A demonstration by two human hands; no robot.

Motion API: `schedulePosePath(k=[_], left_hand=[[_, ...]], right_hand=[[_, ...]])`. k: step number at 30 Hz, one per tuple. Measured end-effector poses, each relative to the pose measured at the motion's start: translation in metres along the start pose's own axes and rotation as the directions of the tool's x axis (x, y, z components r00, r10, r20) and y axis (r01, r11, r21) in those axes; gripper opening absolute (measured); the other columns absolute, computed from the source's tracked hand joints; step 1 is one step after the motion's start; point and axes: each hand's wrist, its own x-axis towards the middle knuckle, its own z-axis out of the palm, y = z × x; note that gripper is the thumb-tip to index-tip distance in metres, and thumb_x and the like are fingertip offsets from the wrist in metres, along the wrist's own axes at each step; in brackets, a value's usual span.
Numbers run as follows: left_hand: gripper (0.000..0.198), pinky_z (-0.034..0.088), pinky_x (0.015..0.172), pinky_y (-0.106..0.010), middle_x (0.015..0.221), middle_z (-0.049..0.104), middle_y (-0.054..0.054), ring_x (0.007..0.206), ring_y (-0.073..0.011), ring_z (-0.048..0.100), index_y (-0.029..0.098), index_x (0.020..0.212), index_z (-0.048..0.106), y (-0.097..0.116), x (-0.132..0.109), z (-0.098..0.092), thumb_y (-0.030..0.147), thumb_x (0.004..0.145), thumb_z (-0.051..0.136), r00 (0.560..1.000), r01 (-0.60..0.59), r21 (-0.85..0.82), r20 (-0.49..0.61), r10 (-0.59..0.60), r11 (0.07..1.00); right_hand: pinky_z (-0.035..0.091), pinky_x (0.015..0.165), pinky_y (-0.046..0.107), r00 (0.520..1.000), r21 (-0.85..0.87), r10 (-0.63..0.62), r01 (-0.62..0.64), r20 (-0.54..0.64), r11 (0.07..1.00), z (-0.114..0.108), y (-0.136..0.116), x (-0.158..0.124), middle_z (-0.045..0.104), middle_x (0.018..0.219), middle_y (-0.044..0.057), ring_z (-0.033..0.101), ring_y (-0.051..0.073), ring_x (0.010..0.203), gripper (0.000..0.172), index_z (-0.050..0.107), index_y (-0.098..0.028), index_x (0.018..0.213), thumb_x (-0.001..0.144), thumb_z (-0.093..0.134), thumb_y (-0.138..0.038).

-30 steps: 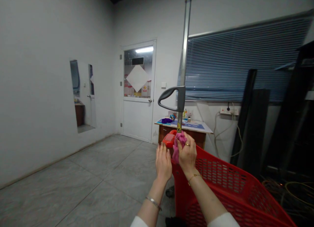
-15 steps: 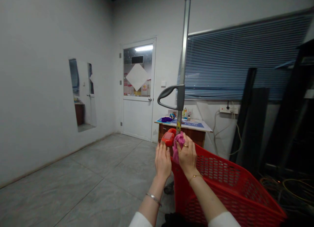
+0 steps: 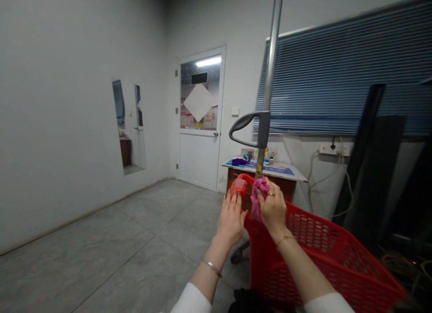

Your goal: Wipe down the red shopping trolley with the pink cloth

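Observation:
My right hand (image 3: 272,208) is closed around a bunched pink cloth (image 3: 257,200), pressed near the foot of a metal pole (image 3: 269,79). A dark grey loop handle (image 3: 251,129) sits on the pole above it. Left of the cloth, my left hand (image 3: 231,220) has its fingers stretched out, their tips touching the red handle (image 3: 239,185) of a red plastic shopping cart (image 3: 310,227). The cart's perforated basket spreads to the right under my right forearm. Part of the pole's lower end is hidden by the cloth and hand.
Behind the cart stands a small table (image 3: 297,172) with a purple cloth (image 3: 239,161) and bottles. A white door (image 3: 199,160) and a wall mirror (image 3: 130,137) lie beyond the grey floor (image 3: 135,241). Dark panels (image 3: 384,169) lean at the right, near loose cables.
My left hand has moved up onto the red handle, its fingertips now touching it. The right hand still holds the pink cloth near the pole. The whole view has shifted slightly.

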Motion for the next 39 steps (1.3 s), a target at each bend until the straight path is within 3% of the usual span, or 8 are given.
schedulePosePath(k=[3, 9, 11, 16, 20, 28, 35, 39], left_hand=[[0.057, 0.021, 0.118, -0.057, 0.157, 0.029, -0.015, 0.148, -0.0297, 0.010, 0.011, 0.149, 0.027, 0.001, 0.002, -0.004, 0.028, 0.097, 0.040, 0.999, -0.028, 0.040, 0.032, 0.027, 0.999], [0.056, 0.022, 0.118, -0.057, 0.156, 0.031, -0.014, 0.147, -0.0297, 0.015, 0.012, 0.149, 0.027, 0.000, 0.001, -0.004, 0.030, 0.098, 0.039, 0.995, -0.081, 0.034, 0.069, 0.078, 0.996], [0.056, 0.024, 0.117, -0.057, 0.156, 0.031, -0.014, 0.147, -0.0300, 0.015, 0.011, 0.149, 0.027, -0.001, 0.002, -0.003, 0.032, 0.099, 0.038, 0.994, -0.089, 0.037, 0.074, 0.086, 0.995], [0.057, 0.025, 0.118, -0.057, 0.155, 0.034, -0.014, 0.147, -0.0295, 0.016, 0.011, 0.148, 0.030, -0.002, 0.004, -0.001, 0.034, 0.097, 0.041, 0.990, -0.116, 0.028, 0.082, 0.113, 0.993], [0.056, 0.023, 0.118, -0.057, 0.156, 0.032, -0.012, 0.147, -0.0300, 0.016, 0.011, 0.148, 0.032, -0.003, 0.005, 0.002, 0.033, 0.097, 0.042, 0.992, -0.096, -0.006, 0.083, 0.096, 0.995], [0.057, 0.022, 0.119, -0.056, 0.157, 0.031, -0.010, 0.148, -0.0294, 0.012, 0.014, 0.148, 0.033, -0.010, 0.007, 0.005, 0.031, 0.095, 0.046, 0.989, -0.096, -0.078, 0.108, 0.104, 0.992], [0.056, 0.022, 0.119, -0.055, 0.157, 0.030, -0.010, 0.149, -0.0279, 0.009, 0.015, 0.148, 0.033, -0.012, 0.006, 0.006, 0.031, 0.095, 0.046, 0.992, -0.070, -0.111, 0.098, 0.081, 0.991], [0.062, 0.024, 0.119, -0.055, 0.159, 0.025, -0.011, 0.149, -0.0295, 0.000, 0.014, 0.150, 0.028, -0.010, 0.005, 0.003, 0.033, 0.094, 0.049, 0.993, -0.065, -0.098, 0.088, 0.074, 0.993]], right_hand=[[0.045, 0.094, 0.036, 1.000, 0.023, -0.001, 0.001, 0.002, 1.000, 0.002, 0.005, -0.005, 0.060, 0.121, 0.014, 0.055, 0.024, 0.109, 0.055, 0.048, -0.016, 0.136, 0.096, 0.038, -0.051], [0.044, 0.094, 0.038, 0.998, 0.047, 0.056, -0.054, -0.037, 0.997, -0.003, 0.005, 0.059, 0.060, 0.118, 0.015, 0.056, 0.025, 0.108, 0.058, 0.055, -0.014, 0.127, 0.094, 0.037, -0.058], [0.045, 0.092, 0.037, 0.994, 0.084, 0.102, -0.098, -0.034, 0.992, -0.003, 0.004, 0.065, 0.060, 0.116, 0.014, 0.057, 0.024, 0.106, 0.059, 0.056, -0.015, 0.125, 0.093, 0.038, -0.060], [0.046, 0.091, 0.035, 0.982, 0.202, 0.180, -0.187, 0.048, 0.962, 0.001, 0.007, 0.027, 0.061, 0.117, 0.012, 0.059, 0.023, 0.106, 0.059, 0.053, -0.017, 0.129, 0.090, 0.045, -0.061], [0.047, 0.087, 0.033, 0.977, 0.228, 0.203, -0.213, 0.065, 0.950, 0.004, 0.010, 0.005, 0.063, 0.112, 0.011, 0.061, 0.021, 0.100, 0.054, 0.058, -0.017, 0.120, 0.090, 0.044, -0.060], [0.042, 0.073, 0.028, 0.973, 0.135, 0.222, -0.228, 0.060, 0.964, 0.001, 0.005, 0.010, 0.064, 0.095, 0.007, 0.060, 0.018, 0.083, 0.047, 0.064, -0.018, 0.101, 0.091, 0.041, -0.058], [0.037, 0.068, 0.026, 0.972, 0.092, 0.216, -0.224, 0.088, 0.970, -0.001, 0.005, 0.011, 0.063, 0.092, 0.005, 0.058, 0.016, 0.079, 0.046, 0.063, -0.018, 0.097, 0.091, 0.041, -0.058], [0.038, 0.068, 0.026, 0.980, 0.074, 0.180, -0.187, 0.083, 0.980, 0.000, 0.005, 0.009, 0.063, 0.093, 0.006, 0.058, 0.017, 0.079, 0.046, 0.063, -0.018, 0.100, 0.092, 0.040, -0.057]])
